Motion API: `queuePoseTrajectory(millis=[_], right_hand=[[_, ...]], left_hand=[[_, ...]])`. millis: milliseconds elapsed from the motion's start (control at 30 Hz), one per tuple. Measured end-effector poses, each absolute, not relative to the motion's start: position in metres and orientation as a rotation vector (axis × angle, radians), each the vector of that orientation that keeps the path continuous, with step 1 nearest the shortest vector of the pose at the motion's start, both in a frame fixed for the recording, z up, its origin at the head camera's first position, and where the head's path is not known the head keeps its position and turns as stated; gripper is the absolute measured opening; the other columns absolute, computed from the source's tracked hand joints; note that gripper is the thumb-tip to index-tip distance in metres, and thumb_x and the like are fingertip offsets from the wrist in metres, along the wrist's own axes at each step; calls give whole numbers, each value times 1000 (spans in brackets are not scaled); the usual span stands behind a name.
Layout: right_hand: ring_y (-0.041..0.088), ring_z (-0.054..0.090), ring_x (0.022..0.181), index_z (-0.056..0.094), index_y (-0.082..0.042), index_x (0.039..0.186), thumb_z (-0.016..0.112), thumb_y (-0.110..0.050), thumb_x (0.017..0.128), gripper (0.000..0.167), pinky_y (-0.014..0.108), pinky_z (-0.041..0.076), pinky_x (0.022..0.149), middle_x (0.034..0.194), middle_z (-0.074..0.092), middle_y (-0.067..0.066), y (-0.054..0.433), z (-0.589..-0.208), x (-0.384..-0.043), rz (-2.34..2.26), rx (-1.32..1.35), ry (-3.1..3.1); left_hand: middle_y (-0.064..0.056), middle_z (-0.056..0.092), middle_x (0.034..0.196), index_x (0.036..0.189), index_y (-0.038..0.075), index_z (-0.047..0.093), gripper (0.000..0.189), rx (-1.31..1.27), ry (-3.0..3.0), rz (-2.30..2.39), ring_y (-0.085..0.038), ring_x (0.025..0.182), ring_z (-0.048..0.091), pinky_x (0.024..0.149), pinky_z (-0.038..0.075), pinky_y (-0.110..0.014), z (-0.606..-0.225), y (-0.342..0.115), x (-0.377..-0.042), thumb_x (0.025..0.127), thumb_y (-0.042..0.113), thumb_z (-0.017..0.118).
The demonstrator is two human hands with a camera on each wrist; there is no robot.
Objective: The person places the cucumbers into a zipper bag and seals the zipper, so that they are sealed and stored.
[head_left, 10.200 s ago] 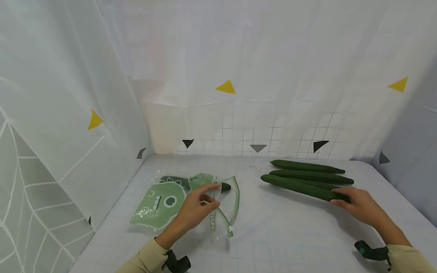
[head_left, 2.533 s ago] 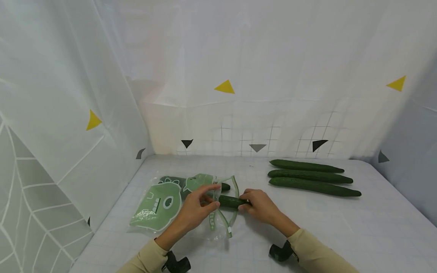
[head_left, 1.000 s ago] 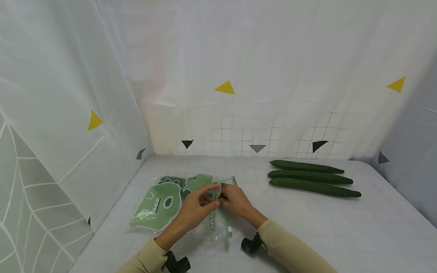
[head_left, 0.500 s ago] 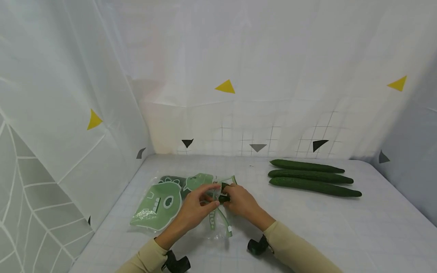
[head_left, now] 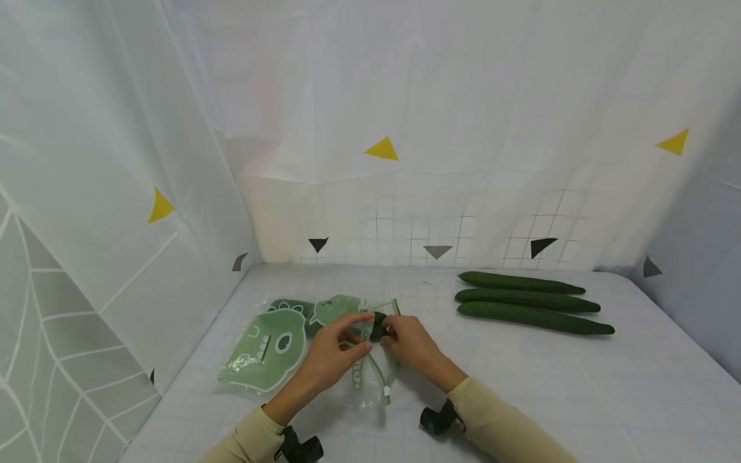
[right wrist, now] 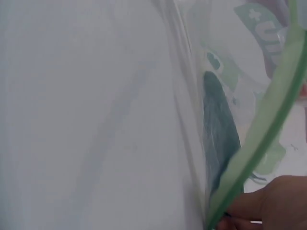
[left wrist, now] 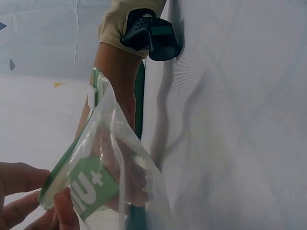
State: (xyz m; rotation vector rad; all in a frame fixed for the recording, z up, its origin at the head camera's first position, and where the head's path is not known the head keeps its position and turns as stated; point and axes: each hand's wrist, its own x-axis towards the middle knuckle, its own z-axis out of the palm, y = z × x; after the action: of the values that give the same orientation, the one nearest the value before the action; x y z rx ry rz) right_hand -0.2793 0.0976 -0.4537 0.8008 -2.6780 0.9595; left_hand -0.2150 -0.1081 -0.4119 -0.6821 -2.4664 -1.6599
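One worktop carries, on its left, a clear bag, limp and probably slippery, and, on its right, three cucumbers, likely firm, fairly weighty and easiest held round the middle. At the bag's mouth the right grip is curled about the end of another cucumber, while the left grip pinches, barely parted, the green rim, probably the bag's stiffest part and best handhold

Right hand now working at mouth of clear, green-printed plastic zip bag, no longer far right; long dark-green cucumber sitting deeper inside
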Motion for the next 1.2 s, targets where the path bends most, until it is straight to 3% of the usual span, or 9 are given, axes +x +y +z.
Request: queuePoseTrajectory(millis=[200, 567, 1200], right_hand=[[19, 67, 80, 71, 2, 115, 77, 2, 91, 25, 36, 55, 69, 92, 71, 6, 112, -448, -273, 975, 822, -2705], [12, 64, 78, 72, 0, 115, 81, -3, 90, 27, 32, 52, 67, 91, 70, -1, 157, -437, -262, 958, 752, -2658], [23, 70, 86, 72, 0, 118, 79, -5, 92, 27, 40, 54, 69, 98, 74, 3, 270, -416, -254, 846, 531, -2614]], left_hand=[[-4, 62, 137, 141, 19, 65, 47, -673, -2474, -1662, -19, 94, 68, 78, 56, -33, -412, -108, -214, 96, 10, 76], [-4, 62, 137, 142, 18, 65, 48, -671, -2478, -1676, -19, 95, 68, 80, 56, -34, -411, -109, -214, 96, 8, 75], [-1, 62, 137, 144, 19, 63, 49, -674, -2479, -1707, -18, 96, 67, 83, 56, -35, -408, -110, -213, 97, 11, 75]])
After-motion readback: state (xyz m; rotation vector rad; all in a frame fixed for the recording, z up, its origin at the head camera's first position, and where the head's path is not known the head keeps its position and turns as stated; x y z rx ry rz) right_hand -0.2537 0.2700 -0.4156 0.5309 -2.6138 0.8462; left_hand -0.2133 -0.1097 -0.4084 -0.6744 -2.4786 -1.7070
